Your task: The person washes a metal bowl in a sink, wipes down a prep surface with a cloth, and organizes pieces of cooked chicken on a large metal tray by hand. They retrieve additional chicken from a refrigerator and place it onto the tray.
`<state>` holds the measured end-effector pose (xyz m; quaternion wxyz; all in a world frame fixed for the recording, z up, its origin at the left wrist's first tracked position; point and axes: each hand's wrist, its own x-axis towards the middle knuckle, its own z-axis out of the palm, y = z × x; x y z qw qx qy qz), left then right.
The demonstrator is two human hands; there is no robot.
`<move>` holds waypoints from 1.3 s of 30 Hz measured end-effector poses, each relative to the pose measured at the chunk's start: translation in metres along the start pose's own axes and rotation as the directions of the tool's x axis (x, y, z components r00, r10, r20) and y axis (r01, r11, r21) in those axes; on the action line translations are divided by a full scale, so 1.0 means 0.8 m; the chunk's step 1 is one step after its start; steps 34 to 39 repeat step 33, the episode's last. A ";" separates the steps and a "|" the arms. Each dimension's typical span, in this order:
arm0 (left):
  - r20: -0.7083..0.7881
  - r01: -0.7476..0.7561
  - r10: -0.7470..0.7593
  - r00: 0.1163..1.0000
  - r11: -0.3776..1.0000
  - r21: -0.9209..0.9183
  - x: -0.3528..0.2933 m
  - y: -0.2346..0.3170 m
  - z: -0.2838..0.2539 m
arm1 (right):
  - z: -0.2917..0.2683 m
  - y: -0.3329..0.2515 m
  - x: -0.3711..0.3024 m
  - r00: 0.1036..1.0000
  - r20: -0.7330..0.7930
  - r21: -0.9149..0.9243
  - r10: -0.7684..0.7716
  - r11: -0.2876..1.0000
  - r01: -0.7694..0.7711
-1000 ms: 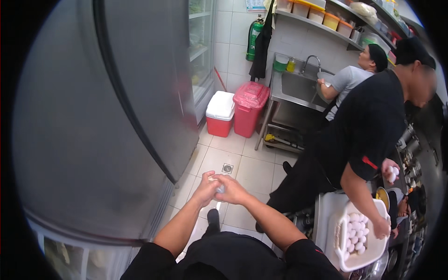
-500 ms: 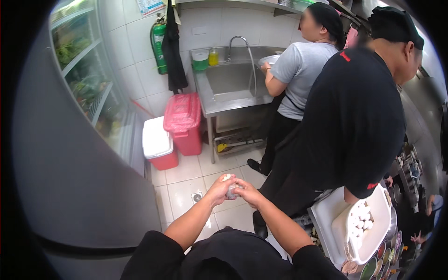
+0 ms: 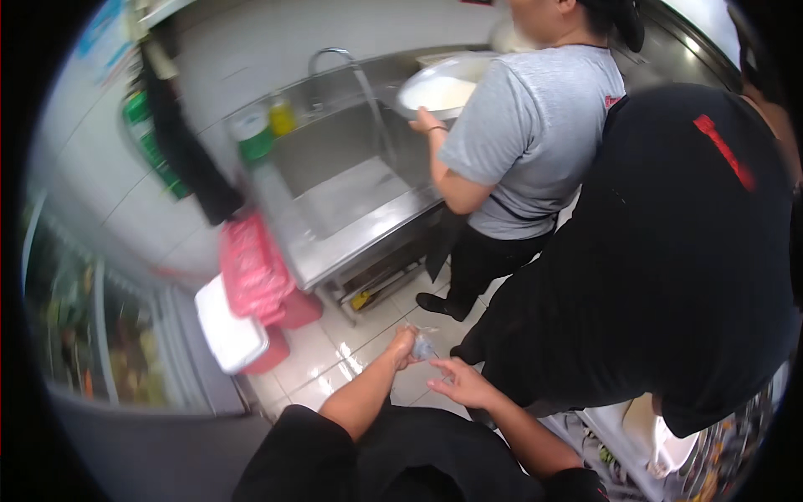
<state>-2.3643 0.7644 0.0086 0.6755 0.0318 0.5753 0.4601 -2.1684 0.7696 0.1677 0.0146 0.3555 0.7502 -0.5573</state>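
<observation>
My left hand (image 3: 403, 348) is closed around a piece of crumpled clear plastic (image 3: 424, 345), which looks like a small bag and sticks out to the right of the fingers. Whether anything lies inside the plastic cannot be made out. My right hand (image 3: 462, 383) is just to the right and nearer to me, its fingers apart and holding nothing. Its fingertips point toward the plastic, with a small gap between. Both hands are in front of my body, above the tiled floor.
A steel sink (image 3: 368, 238) stands ahead, with a red lidded bin (image 3: 255, 268) and a white-lidded cooler (image 3: 227, 330) left of it. A co-worker in grey (image 3: 535, 134) holds a large bowl (image 3: 443, 94). Another in black (image 3: 669, 251) stands close on my right, by a white tub (image 3: 673, 452).
My hands were together around the plastic; now my right hand has come away to the right. My view has turned and moved closer to the sink and the co-workers.
</observation>
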 end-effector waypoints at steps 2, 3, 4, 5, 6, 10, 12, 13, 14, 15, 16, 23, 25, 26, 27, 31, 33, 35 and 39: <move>0.002 0.088 -0.088 0.996 0.996 0.011 0.043 0.026 0.021 | 0.023 0.072 0.027 0.987 -0.094 0.093 0.131 0.988 -0.122; 0.034 0.149 -0.150 0.988 0.988 0.028 0.053 0.017 0.027 | 0.025 0.085 0.028 0.956 -0.101 0.095 0.276 0.959 -0.267; 0.041 0.189 -0.191 0.981 0.981 0.052 0.067 0.021 0.036 | 0.036 0.108 0.022 0.922 -0.118 0.063 0.370 0.929 -0.364; 0.049 0.202 -0.206 0.977 0.977 0.069 0.095 0.039 0.046 | 0.042 0.129 0.020 0.887 -0.141 0.017 0.439 0.897 -0.441; 0.099 0.231 -0.239 0.966 0.969 0.090 0.121 0.033 0.040 | 0.042 0.133 0.015 0.838 -0.174 0.013 0.518 0.852 -0.524; 0.167 0.291 -0.367 0.915 0.887 0.357 0.135 0.077 0.075 | 0.075 0.176 -0.049 0.597 -0.355 0.157 0.719 0.676 -0.720; 0.155 0.197 -0.316 0.936 0.835 0.513 0.145 0.083 0.074 | 0.090 0.176 -0.074 0.499 -0.335 0.164 0.799 0.571 -0.804; 0.152 0.097 -0.251 0.956 0.760 0.643 0.151 0.087 0.075 | 0.097 0.175 -0.085 0.499 -0.318 0.091 0.806 0.550 -0.830; 0.199 -0.008 -0.203 0.959 0.679 0.734 0.143 0.096 0.078 | 0.114 0.174 -0.096 0.476 -0.322 0.123 0.818 0.535 -0.836; 0.205 -0.016 -0.204 0.957 0.671 0.741 0.150 0.093 0.069 | 0.124 0.172 -0.101 0.339 -0.317 0.292 0.886 0.431 -0.854; 0.360 -0.320 0.011 0.933 0.484 0.815 0.166 0.078 0.047 | 0.134 0.169 -0.100 0.207 -0.284 0.446 0.936 0.320 -0.836; 0.735 -0.755 0.172 0.656 0.160 0.636 0.040 0.183 0.107 | 0.208 0.160 -0.111 0.191 -0.171 0.640 0.967 0.257 -0.724; 0.775 -0.814 0.252 0.580 0.213 0.540 0.024 0.198 0.141 | 0.214 0.161 -0.108 0.200 -0.169 0.647 0.965 0.262 -0.716; 0.797 -0.900 0.424 0.430 0.134 0.414 0.018 0.205 0.165 | 0.216 0.160 -0.110 0.198 -0.169 0.650 0.965 0.260 -0.714; 0.781 -0.958 0.572 0.251 0.029 0.286 0.015 0.212 0.189 | 0.216 0.159 -0.110 0.195 -0.172 0.654 0.966 0.260 -0.710; 0.758 -0.973 0.636 0.145 -0.046 0.225 0.038 0.221 0.286 | 0.214 0.157 -0.118 0.184 -0.273 0.628 0.944 0.320 -0.710; 0.770 -0.976 0.614 0.176 0.004 0.219 0.064 0.222 0.338 | 0.210 0.166 -0.122 0.151 -0.296 0.660 0.943 0.316 -0.681; 0.770 -0.976 0.614 0.176 0.004 0.219 0.064 0.222 0.338 | 0.210 0.166 -0.122 0.151 -0.296 0.660 0.943 0.316 -0.681; 0.770 -0.976 0.614 0.176 0.004 0.219 0.064 0.222 0.338 | 0.210 0.166 -0.122 0.151 -0.296 0.660 0.943 0.316 -0.681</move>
